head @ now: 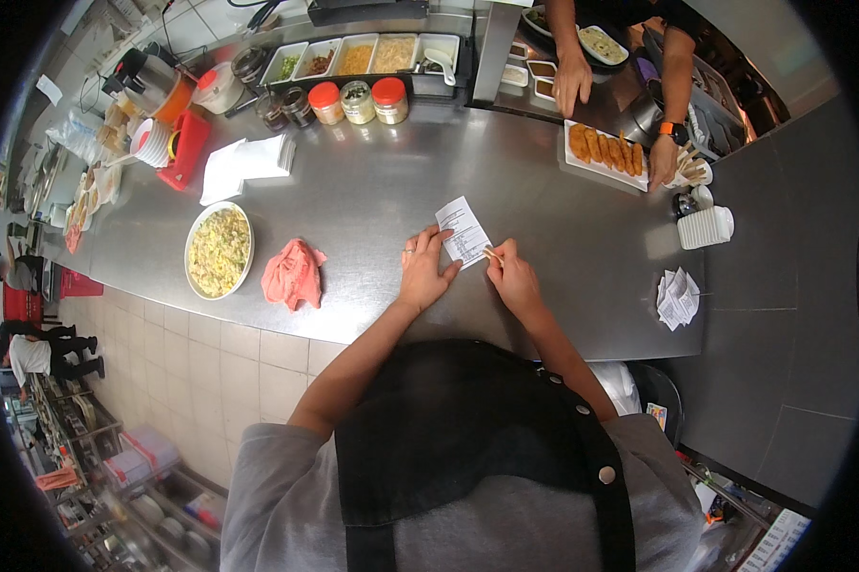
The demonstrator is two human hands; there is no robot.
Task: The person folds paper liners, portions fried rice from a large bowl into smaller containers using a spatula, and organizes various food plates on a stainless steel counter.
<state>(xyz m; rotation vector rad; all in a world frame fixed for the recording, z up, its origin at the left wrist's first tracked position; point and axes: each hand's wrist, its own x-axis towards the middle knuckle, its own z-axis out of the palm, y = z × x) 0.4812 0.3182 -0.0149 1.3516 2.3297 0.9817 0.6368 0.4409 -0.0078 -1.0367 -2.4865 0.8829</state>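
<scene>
A printed paper slip (463, 232) lies on the stainless steel counter (372, 179) before me. My left hand (426, 268) rests on its left edge, fingers spread and a ring on one finger. At the slip's lower right corner, my right hand (515, 275) pinches a small, thin, light-coloured object, perhaps a pencil or stick; its kind is unclear. A crumpled pink cloth (293, 275) lies left of my hands, and beyond it a white bowl of fried rice (219, 250).
A co-worker's hands (662, 161) reach in at the upper right by a white plate of fried pieces (604, 154). Lidded jars (358, 104) and topping trays (358, 56) line the back. Folded napkins (247, 164) lie at left, spiked slips (678, 297) at right.
</scene>
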